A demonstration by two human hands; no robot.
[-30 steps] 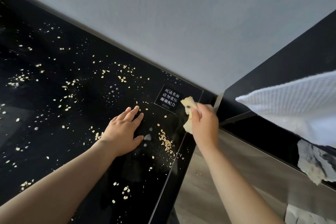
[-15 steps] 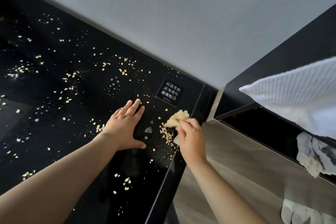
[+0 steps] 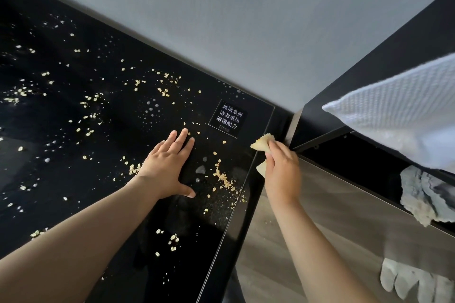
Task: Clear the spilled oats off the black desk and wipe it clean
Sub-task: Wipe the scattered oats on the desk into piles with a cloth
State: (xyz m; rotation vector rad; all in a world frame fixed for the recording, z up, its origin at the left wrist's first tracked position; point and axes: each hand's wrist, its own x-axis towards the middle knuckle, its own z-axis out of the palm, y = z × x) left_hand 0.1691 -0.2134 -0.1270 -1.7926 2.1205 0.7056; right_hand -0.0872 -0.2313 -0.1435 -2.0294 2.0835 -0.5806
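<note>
The black glass desk [image 3: 73, 179] is strewn with pale oat flakes; a denser streak of oats [image 3: 224, 177] lies near its right edge. My left hand [image 3: 165, 170] rests flat on the glass, fingers spread, holding nothing. My right hand [image 3: 283, 170] is at the desk's right edge, pinching a small crumpled yellow cloth [image 3: 263, 142] whose tip sticks out above the fingers, just right of the oat streak.
A small label with white characters [image 3: 229, 119] sits on the desk near the back corner. A grey wall runs behind. To the right are wooden flooring [image 3: 332, 241], a white textured towel [image 3: 398, 115], a grey rag [image 3: 421, 194] and a pale glove-like cloth [image 3: 416, 280].
My right hand swept the cloth onto the desk beside the oat streak, then drew back to the right edge. My left hand stayed flat in place.
</note>
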